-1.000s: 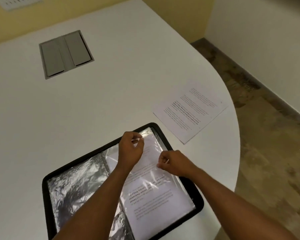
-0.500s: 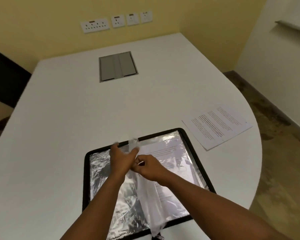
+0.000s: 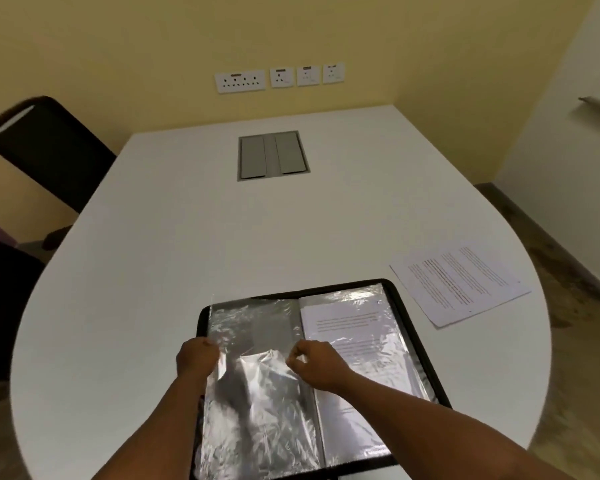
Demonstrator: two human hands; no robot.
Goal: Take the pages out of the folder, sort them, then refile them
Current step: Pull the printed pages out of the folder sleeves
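1. The folder (image 3: 413, 344), black-edged, lies open on the near part of the white bench (image 3: 187, 254), its spine running away from the person.
2. Its clear plastic sleeves (image 3: 257, 420) are crinkled and shiny. The ones on the left half look empty.
3. On the right half a printed page (image 3: 347, 323) sits inside a sleeve, text facing up.
4. The left hand (image 3: 196, 355) is at the left edge of the folder, fingers curled, pinching the edge of a loose sleeve.
5. The right hand (image 3: 317, 363) is over the spine, fingers curled in, pinching the other side of that same sleeve.
6. The sleeve is stretched between the two hands and lifted a little off the left half.
7. Both forearms reach in from the bottom of the view, the right one crossing the folder's near right corner.
8. A loose stack of printed pages (image 3: 461, 282) lies on the bench to the right of the folder, near its far right corner but apart from it, and turned at an angle.
9. A grey hatch (image 3: 272, 155) is set into the bench further back, well apart from the folder.
10. White wall sockets (image 3: 279, 77) sit in a row on the yellow wall behind the bench.
11. A dark chair (image 3: 49, 150) stands at the left, beside the bench.
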